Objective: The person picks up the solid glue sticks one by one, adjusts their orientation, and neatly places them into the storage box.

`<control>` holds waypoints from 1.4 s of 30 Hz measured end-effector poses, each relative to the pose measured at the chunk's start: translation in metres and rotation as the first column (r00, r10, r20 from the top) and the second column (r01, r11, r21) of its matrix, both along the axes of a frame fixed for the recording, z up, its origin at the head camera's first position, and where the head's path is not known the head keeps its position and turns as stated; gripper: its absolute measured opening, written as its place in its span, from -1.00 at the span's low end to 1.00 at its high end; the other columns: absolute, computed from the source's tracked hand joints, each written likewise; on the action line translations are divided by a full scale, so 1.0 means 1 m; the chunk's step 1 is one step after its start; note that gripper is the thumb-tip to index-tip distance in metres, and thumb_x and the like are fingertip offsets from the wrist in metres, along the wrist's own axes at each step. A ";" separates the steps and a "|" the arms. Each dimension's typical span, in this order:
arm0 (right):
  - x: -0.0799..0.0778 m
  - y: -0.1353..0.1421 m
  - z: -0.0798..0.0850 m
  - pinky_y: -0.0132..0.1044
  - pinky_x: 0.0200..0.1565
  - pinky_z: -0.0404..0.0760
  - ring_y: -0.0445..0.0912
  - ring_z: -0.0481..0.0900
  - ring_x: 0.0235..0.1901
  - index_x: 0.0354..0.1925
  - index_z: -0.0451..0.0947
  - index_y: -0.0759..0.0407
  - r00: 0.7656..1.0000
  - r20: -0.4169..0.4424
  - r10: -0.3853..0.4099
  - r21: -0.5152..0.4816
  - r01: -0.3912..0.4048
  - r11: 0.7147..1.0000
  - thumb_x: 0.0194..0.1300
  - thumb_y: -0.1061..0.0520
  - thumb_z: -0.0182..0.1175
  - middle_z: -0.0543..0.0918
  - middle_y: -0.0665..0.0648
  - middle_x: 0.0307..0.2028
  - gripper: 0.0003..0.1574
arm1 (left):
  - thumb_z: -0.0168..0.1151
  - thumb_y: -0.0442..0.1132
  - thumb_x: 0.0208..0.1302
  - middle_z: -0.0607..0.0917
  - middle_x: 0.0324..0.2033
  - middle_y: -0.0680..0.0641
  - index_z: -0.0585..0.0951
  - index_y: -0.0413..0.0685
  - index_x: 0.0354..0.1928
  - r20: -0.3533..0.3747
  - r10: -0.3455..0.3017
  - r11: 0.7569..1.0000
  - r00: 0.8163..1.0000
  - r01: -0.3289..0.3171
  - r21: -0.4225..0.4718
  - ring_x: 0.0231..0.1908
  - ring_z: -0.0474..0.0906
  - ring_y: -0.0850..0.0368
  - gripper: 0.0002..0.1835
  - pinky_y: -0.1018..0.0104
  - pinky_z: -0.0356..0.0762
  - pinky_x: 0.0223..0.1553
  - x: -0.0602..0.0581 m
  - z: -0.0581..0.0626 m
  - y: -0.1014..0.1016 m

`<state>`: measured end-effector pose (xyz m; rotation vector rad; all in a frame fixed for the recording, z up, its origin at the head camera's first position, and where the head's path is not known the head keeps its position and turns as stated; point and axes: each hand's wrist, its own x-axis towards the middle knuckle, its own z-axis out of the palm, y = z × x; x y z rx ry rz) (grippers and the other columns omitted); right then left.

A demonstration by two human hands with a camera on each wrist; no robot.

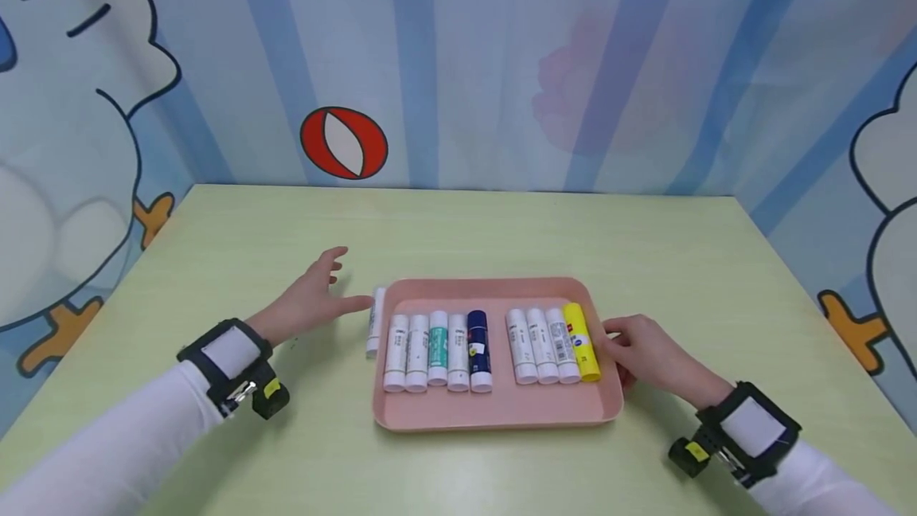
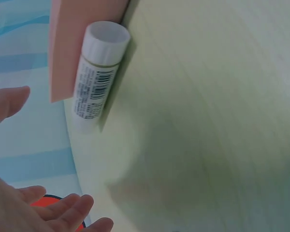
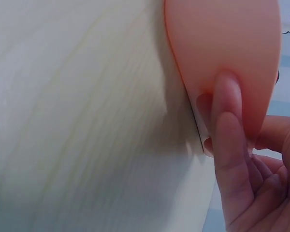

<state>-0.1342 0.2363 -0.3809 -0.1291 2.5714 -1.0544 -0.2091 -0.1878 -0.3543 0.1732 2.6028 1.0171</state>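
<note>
A pink tray [image 1: 501, 412] lies on the table with several glue sticks in two groups. The left group is white, green-labelled [image 1: 438, 349] and navy [image 1: 479, 353]; the right has white ones and a yellow one [image 1: 581, 342] at its end. Outside the tray's left wall lies a white glue stick [image 2: 94, 82], barcode showing. My left hand [image 1: 308, 301] is beside that stick, fingers spread, thumb tip close to it in the head view, nothing held. At the tray's right side, my right hand [image 1: 645, 353] pinches the wall, fingers [image 3: 227, 106] against its outer face and thumb at the rim.
The pale wood-grain table [image 1: 458, 229] runs back to a blue striped backdrop [image 1: 473, 62] with a red ball [image 1: 365, 142] printed on it. Camera straps [image 1: 229, 365] sit on both wrists.
</note>
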 end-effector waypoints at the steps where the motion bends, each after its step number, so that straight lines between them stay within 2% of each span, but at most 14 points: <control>1: 0.000 0.000 0.000 -0.21 -0.54 0.60 -0.05 0.53 -0.65 0.11 0.44 0.50 1.000 0.000 0.000 0.002 0.000 1.000 0.43 0.23 0.08 0.59 0.07 -0.54 -0.60 | 0.32 0.05 0.22 0.09 0.41 -0.36 -0.13 -0.20 0.50 -0.001 -0.005 1.000 1.000 0.005 -0.015 0.34 0.10 -0.32 0.05 -0.24 0.30 0.20 0.000 -0.002 0.000; 9: -0.001 -0.004 0.001 -0.23 -0.53 0.60 -0.05 0.53 -0.65 0.10 0.46 0.47 1.000 0.003 0.005 0.006 -0.005 1.000 0.42 0.23 0.10 0.61 0.07 -0.53 -0.62 | 0.35 0.02 0.20 0.17 0.36 -0.43 -0.06 -0.29 0.47 -0.012 -0.038 0.994 0.999 0.036 -0.106 0.31 0.18 -0.33 0.03 -0.20 0.29 0.22 -0.001 -0.011 0.007; 15: -0.001 -0.003 0.000 -0.22 -0.52 0.61 -0.06 0.54 -0.64 0.09 0.47 0.46 1.000 0.000 0.002 0.009 -0.002 1.000 0.42 0.23 0.10 0.62 0.08 -0.51 -0.63 | 0.35 -0.01 0.21 0.28 0.29 -0.46 0.02 -0.40 0.43 -0.053 -0.096 0.975 0.994 0.083 -0.207 0.24 0.29 -0.32 -0.02 -0.16 0.34 0.20 -0.005 -0.013 0.012; 19: -0.001 -0.002 0.000 -0.22 -0.51 0.61 -0.06 0.54 -0.62 0.08 0.47 0.46 1.000 -0.007 -0.002 0.023 0.002 1.000 0.42 0.22 0.10 0.62 0.08 -0.49 -0.63 | 0.32 0.01 0.22 0.31 0.28 -0.45 0.07 -0.39 0.42 -0.018 -0.099 0.962 0.995 0.091 -0.258 0.20 0.33 -0.28 -0.05 -0.15 0.35 0.19 -0.009 -0.010 0.017; 21: -0.001 -0.001 0.000 -0.21 -0.51 0.61 -0.07 0.53 -0.62 0.08 0.47 0.47 1.000 -0.007 -0.003 0.026 0.003 1.000 0.42 0.22 0.09 0.62 0.07 -0.49 -0.63 | 0.32 0.02 0.21 0.35 0.25 -0.43 0.12 -0.39 0.40 0.013 -0.094 0.954 0.995 0.094 -0.286 0.12 0.39 -0.23 -0.08 -0.11 0.40 0.16 -0.012 -0.008 0.020; 24: -0.001 -0.001 0.000 -0.21 -0.51 0.60 -0.07 0.53 -0.62 0.08 0.47 0.46 1.000 -0.005 -0.005 0.030 0.006 1.000 0.42 0.22 0.09 0.62 0.07 -0.49 -0.63 | 0.33 0.02 0.19 0.48 0.11 -0.35 0.25 -0.39 0.34 0.062 -0.081 0.939 0.995 0.097 -0.331 -0.05 0.46 -0.13 -0.15 0.02 0.52 0.01 -0.016 -0.004 0.023; 27: -0.001 -0.001 -0.001 -0.21 -0.51 0.60 -0.07 0.53 -0.62 0.08 0.47 0.46 1.000 -0.004 -0.006 0.032 0.006 0.999 0.43 0.21 0.10 0.62 0.07 -0.49 -0.63 | 0.36 0.02 0.17 0.55 -0.07 -0.26 0.35 -0.39 0.25 0.106 -0.068 0.930 0.992 0.101 -0.352 -0.20 0.48 -0.07 -0.23 0.17 0.54 -0.22 -0.019 -0.001 0.027; 32: 0.000 -0.001 0.000 -0.22 -0.51 0.61 -0.06 0.53 -0.62 0.08 0.47 0.47 1.000 -0.007 -0.006 0.030 0.006 1.000 0.42 0.21 0.10 0.62 0.07 -0.49 -0.63 | 0.34 -0.08 0.17 0.58 -0.19 -0.19 0.49 -0.37 0.08 0.119 -0.093 0.925 0.989 0.130 -0.357 -0.31 0.50 -0.01 -0.43 0.29 0.51 -0.47 -0.022 0.001 0.029; 37: 0.000 -0.001 0.000 -0.22 -0.52 0.60 -0.06 0.53 -0.63 0.07 0.47 0.46 1.000 -0.011 0.000 0.025 0.001 1.000 0.43 0.21 0.09 0.62 0.07 -0.50 -0.64 | 0.28 -0.19 0.19 0.59 -0.39 -0.13 0.58 -0.29 -0.19 0.075 -0.143 0.916 0.987 0.160 -0.367 -0.44 0.53 0.04 -0.72 0.32 0.50 -0.55 -0.019 0.004 0.031; 42: 0.000 -0.001 0.000 -0.21 -0.52 0.61 -0.06 0.54 -0.63 0.08 0.46 0.47 1.000 0.003 -0.006 0.027 0.006 1.000 0.43 0.21 0.08 0.62 0.08 -0.49 -0.63 | 0.26 -0.26 0.16 0.58 -0.42 -0.13 0.57 -0.30 -0.23 0.054 -0.162 0.915 0.985 0.171 -0.366 -0.45 0.53 0.04 -0.78 0.30 0.53 -0.54 -0.016 0.006 0.030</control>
